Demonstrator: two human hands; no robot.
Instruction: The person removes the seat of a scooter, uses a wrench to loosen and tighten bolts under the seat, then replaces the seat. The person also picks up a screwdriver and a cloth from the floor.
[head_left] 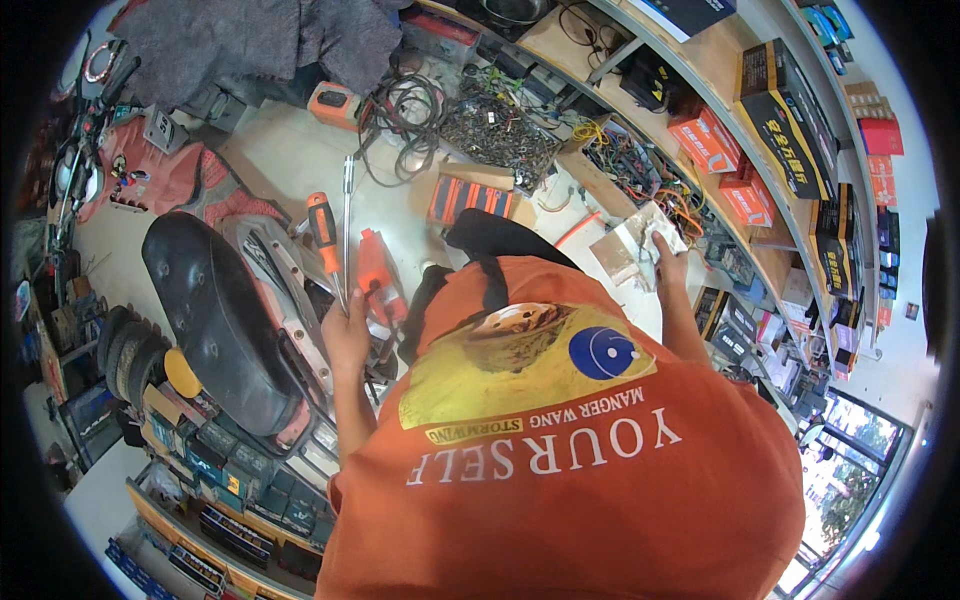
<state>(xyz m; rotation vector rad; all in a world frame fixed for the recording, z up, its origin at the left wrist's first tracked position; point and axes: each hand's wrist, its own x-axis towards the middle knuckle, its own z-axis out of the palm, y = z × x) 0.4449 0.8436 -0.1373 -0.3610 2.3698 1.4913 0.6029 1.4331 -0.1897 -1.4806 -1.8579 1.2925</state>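
Note:
My left hand (347,325) is closed on the lower ends of two tools that point away from me. One is a screwdriver (323,235) with an orange and black handle; the other is a long metal socket wrench (348,185). Just right of that hand lies a red-orange plastic piece (378,272) whose kind I cannot make out. Out to the right, my right hand (670,265) grips a crumpled white cloth or paper (655,232). Beside it is a pale cardboard piece (618,258).
A motorcycle with a black seat (215,315) stands at left. Ahead are coiled black cables (408,115), a tray of loose small metal parts (500,140) and an open carton (470,198). Shelves with boxes (785,115) run along the right. Battery-like boxes (235,465) sit lower left.

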